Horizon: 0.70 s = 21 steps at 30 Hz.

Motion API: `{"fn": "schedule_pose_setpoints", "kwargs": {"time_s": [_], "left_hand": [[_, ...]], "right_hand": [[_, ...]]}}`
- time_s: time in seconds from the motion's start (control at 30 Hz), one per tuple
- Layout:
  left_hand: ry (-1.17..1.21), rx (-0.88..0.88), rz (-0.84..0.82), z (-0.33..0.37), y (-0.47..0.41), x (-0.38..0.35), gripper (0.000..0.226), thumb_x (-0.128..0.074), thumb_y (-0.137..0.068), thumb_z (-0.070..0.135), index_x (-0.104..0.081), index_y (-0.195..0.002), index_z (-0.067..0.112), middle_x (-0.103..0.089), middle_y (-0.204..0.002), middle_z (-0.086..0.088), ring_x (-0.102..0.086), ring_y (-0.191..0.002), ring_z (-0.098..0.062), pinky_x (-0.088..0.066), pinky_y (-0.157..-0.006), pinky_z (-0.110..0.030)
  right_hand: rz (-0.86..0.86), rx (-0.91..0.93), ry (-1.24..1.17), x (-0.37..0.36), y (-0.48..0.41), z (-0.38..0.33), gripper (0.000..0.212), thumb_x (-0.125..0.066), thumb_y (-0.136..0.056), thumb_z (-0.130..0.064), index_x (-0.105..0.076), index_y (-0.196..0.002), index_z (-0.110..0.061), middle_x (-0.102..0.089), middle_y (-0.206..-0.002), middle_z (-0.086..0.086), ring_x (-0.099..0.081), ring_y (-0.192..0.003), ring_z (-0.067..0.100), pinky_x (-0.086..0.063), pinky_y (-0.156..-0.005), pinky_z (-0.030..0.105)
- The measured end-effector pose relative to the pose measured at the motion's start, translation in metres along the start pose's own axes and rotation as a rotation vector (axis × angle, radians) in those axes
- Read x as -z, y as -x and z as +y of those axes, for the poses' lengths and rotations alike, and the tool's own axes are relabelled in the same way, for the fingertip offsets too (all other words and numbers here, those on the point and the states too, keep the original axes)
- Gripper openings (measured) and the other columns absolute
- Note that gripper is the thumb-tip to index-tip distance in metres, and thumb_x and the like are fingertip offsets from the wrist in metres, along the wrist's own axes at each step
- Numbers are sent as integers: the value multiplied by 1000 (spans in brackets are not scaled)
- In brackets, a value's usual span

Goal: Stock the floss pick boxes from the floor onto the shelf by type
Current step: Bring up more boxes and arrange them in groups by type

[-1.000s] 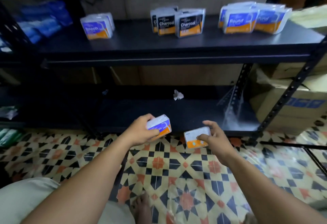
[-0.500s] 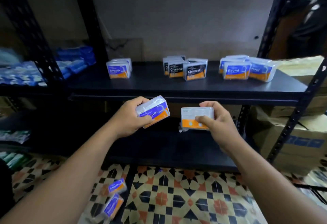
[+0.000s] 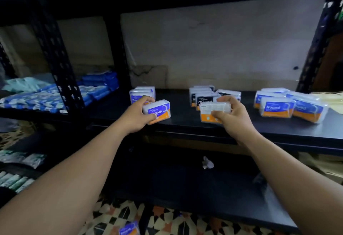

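Note:
My left hand (image 3: 136, 115) grips a blue-and-orange "Smooth" floss pick box (image 3: 160, 111) just over the front of the black shelf (image 3: 185, 121), in front of the Smooth stack (image 3: 141, 92). My right hand (image 3: 230, 117) pinches another box (image 3: 210, 113) with its white-and-orange back toward me, in front of the black Charcoal boxes (image 3: 202, 96). Several blue Round boxes (image 3: 276, 107) stand at the right of the shelf. One more Smooth box (image 3: 130, 230) lies on the patterned floor below.
Black perforated uprights (image 3: 55, 58) frame the shelf. Blue packets (image 3: 46, 99) fill the neighbouring shelf on the left. A crumpled white scrap (image 3: 207, 163) lies on the lower shelf. A cardboard flap (image 3: 328, 101) juts in at the far right.
Both hands rose from near the floor to shelf height, carrying their boxes. They now hover over the shelf's front edge, and my view has tilted up toward the shelf.

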<state>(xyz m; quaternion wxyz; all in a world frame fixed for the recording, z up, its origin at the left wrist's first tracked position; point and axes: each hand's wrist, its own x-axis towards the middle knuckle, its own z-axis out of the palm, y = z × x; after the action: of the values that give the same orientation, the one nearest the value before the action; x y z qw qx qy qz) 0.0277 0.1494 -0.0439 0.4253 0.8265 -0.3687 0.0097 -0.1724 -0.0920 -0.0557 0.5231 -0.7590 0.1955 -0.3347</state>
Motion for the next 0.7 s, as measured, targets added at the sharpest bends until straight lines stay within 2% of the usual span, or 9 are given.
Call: {"fn": "schedule_pose_setpoints", "kwargs": {"time_s": [0.1, 0.2, 0.3, 0.4, 0.5, 0.6, 0.7], "left_hand": [[-33, 23, 19, -12, -14, 1, 43, -74, -81, 14, -53, -103, 45, -67, -109, -1, -66, -95, -20, -54, -82, -35], [-77, 45, 39, -24, -25, -1, 48, -76, -80, 20, -53, -117, 42, -66, -113, 2, -65, -96, -16, -51, -80, -26], [-134, 77, 66, -33, -35, -4, 61, -77, -79, 26, -49, -132, 36, -63, -117, 0, -63, -99, -18, -48, -80, -27], [-179, 95, 93, -38, -44, -8, 64, -74, -81, 28, -44, -137, 37, -62, -116, -2, -61, -96, -20, -43, -76, -27], [-188, 109, 101, -42, -51, -11, 64, -74, -82, 29, -42, -137, 38, -61, -113, -3, -60, -92, -20, -41, -72, -27], [-198, 121, 115, -44, -54, -13, 63, -73, -83, 31, -41, -136, 40, -62, -111, -1, -60, -91, -21, -43, -72, -29], [-224, 102, 136, -47, -52, -16, 62, -69, -85, 32, -39, -138, 43, -63, -111, 1, -61, -92, -22, -47, -76, -31]], "right_hand": [[15, 6, 124, -8, -13, 8, 29, -74, -84, -25, -58, -106, -36, -67, -106, -1, -65, -85, 19, -53, -68, 30], [-5, 43, 244, -14, -25, 8, 29, -73, -86, -27, -54, -107, -33, -64, -96, -1, -61, -77, 18, -48, -61, 29], [-22, 101, 334, -18, -30, 5, 34, -75, -84, -28, -51, -107, -31, -62, -91, -1, -58, -71, 18, -46, -57, 30], [-60, 216, 498, -24, -36, 7, 40, -75, -80, -34, -51, -113, -35, -60, -104, -5, -56, -84, 20, -42, -65, 33], [-74, 264, 609, -26, -41, 6, 44, -73, -80, -43, -53, -119, -37, -61, -106, -1, -55, -94, 23, -40, -75, 33], [-56, 291, 727, -29, -46, 1, 44, -72, -80, -52, -54, -116, -36, -62, -108, -2, -58, -96, 26, -41, -75, 34], [-56, 274, 726, -31, -47, -1, 54, -73, -73, -64, -53, -111, -33, -64, -93, -4, -58, -86, 21, -46, -71, 35]]}}
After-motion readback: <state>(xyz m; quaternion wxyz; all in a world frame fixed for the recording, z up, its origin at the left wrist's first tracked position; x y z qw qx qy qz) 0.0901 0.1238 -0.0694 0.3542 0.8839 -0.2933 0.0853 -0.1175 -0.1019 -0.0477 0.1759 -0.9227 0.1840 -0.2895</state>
